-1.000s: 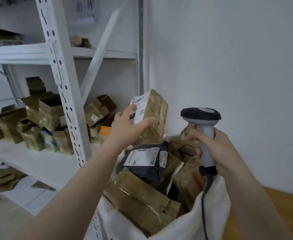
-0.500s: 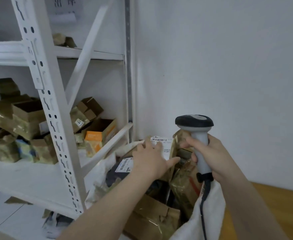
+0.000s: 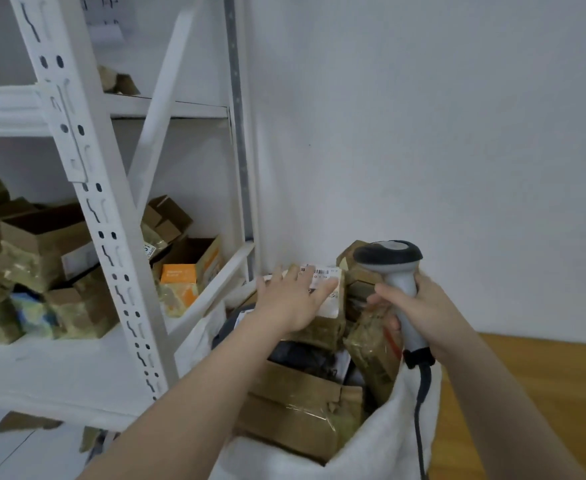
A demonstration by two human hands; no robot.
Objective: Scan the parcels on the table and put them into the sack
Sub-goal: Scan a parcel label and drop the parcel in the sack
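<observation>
A white sack (image 3: 371, 448) stands open below me, filled with several brown taped parcels. My left hand (image 3: 289, 299) lies flat with spread fingers on a brown parcel (image 3: 329, 327) with a white barcode label, which sits on top of the pile. My right hand (image 3: 419, 313) grips the handle of a grey barcode scanner (image 3: 393, 268), held upright over the sack's right side; its dark cable hangs down over the sack. A large cardboard parcel (image 3: 295, 407) lies at the sack's front.
A white metal shelving rack (image 3: 87, 188) stands at the left, its upright post close to the sack. Cardboard boxes (image 3: 45, 244) and an orange box (image 3: 179, 275) crowd its shelf. A white wall is behind; a wooden surface (image 3: 544, 375) shows at the right.
My left hand brought the labelled parcel down from in front of the scanner onto the pile in the sack, and its fingers have opened flat on it. The scanner hand stayed nearly still.
</observation>
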